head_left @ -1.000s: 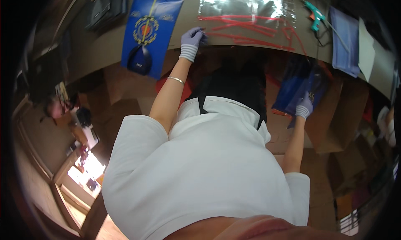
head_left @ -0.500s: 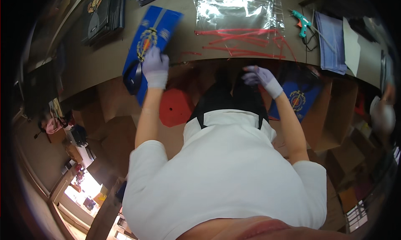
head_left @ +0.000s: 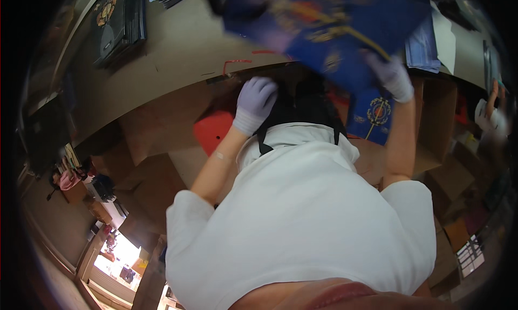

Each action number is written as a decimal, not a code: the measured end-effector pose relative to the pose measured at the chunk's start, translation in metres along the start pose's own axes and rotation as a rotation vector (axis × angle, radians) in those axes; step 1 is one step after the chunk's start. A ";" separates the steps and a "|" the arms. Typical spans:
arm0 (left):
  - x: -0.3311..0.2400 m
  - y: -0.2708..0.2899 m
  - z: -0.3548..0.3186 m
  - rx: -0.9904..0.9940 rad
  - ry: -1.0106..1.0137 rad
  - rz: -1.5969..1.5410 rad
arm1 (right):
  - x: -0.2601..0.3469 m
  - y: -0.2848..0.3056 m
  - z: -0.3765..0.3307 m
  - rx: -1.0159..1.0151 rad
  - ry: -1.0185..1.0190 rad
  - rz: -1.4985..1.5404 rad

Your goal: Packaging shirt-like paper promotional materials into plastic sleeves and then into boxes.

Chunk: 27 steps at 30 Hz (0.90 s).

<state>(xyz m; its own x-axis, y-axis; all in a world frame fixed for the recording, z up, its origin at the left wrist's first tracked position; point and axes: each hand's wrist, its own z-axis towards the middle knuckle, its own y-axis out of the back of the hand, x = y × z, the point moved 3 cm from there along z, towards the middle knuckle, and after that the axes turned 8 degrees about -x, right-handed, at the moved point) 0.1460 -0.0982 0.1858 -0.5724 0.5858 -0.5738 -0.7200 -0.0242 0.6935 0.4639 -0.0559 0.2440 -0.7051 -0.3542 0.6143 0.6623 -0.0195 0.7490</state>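
The right hand (head_left: pixel 392 77) holds a blue folder (head_left: pixel 345 35) lifted above the counter (head_left: pixel 178 56). The left hand (head_left: pixel 256 101), loosely curled and empty, rests at the counter edge. The folder is not yet laid down.

Right hand (head_left: pixel 394 75) raised blue cloth (head_left: pixel 345 24); left hand (head_left: pixel 256 102) withdrew to table edge.

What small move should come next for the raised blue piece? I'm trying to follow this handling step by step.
Probably lower the blue printed sheet flat onto the tan table. The right hand holds it up in the air, blurred and tilted, while the left hand sits free at the table's near edge, well placed to steady it.
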 end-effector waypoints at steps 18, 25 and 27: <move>0.172 -0.198 0.157 0.292 0.800 -0.457 | 0.022 0.030 -0.202 -0.650 -0.652 -0.076; 0.134 -0.120 0.207 -0.360 0.665 -0.384 | 0.023 -0.009 -0.161 -0.353 -0.704 0.041; 0.143 -0.077 0.220 -0.428 0.537 -0.328 | 0.026 -0.007 -0.165 -0.421 -0.553 -0.023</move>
<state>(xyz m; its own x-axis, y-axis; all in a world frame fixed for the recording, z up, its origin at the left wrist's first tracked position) 0.2063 0.1653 0.1461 -0.3363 0.1451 -0.9305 -0.9128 -0.2932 0.2842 0.4832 -0.2194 0.2137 -0.6714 0.1766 0.7198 0.6089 -0.4221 0.6716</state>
